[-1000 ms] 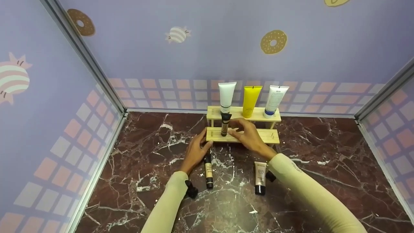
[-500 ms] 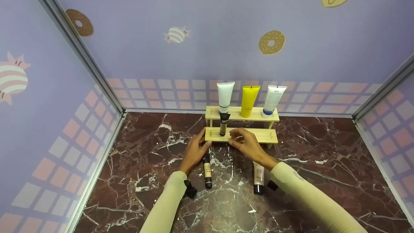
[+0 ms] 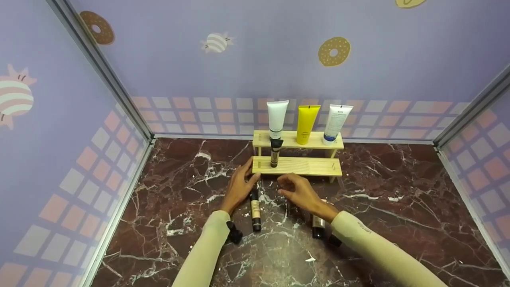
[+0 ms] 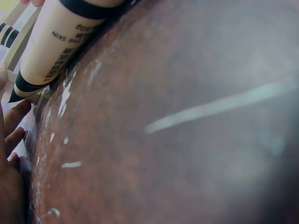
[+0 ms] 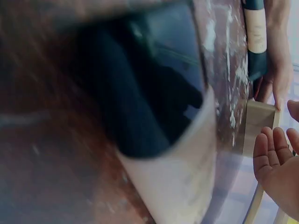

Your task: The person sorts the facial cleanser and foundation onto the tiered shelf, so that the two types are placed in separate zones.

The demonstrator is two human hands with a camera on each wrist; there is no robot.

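My left hand (image 3: pixel 240 186) rests against the left end of a two-step wooden rack (image 3: pixel 310 166), fingers along its side and thumb by the front edge. Just in front of the lower step hovers my right hand (image 3: pixel 299 194), holding nothing, its fingers loosely bent. A small dark tube (image 3: pixel 275 153) stands on the lower step, toward the left. Beside my left wrist a beige tube with black ends (image 3: pixel 255 209) lies on the table. Under my right wrist lies a BB cream tube (image 3: pixel 318 227), partly hidden; its black cap (image 5: pixel 135 93) looms large in the right wrist view.
On the upper step stand a white tube (image 3: pixel 277 118), a yellow tube (image 3: pixel 307 124) and a white tube with a blue cap (image 3: pixel 337 122). A patterned wall (image 3: pixel 179 79) rises behind the dark marbled table (image 3: pixel 191 167), with another wall at each side.
My right hand has drawn back from beside the small dark tube to in front of the lower step. That tube stays standing. The left hand has kept its place.
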